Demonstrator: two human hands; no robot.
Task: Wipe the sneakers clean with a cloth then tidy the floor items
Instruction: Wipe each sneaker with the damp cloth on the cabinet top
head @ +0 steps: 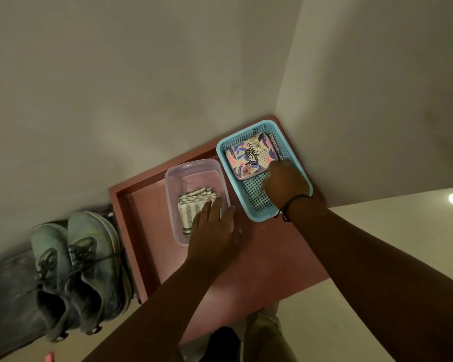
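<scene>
Cloth [194,205] lies under flat, released left grip [213,231]; right grip [285,182] state unclear in basket [302,176]

From my screen I see a translucent, smooth plastic tub [194,168] holding a striped woven cloth [191,205], a perforated turquoise plastic basket [246,205] with a glossy floral-print case [249,155], a matt reddish tray [141,231] and scuffed fabric sneakers [84,267].
</scene>
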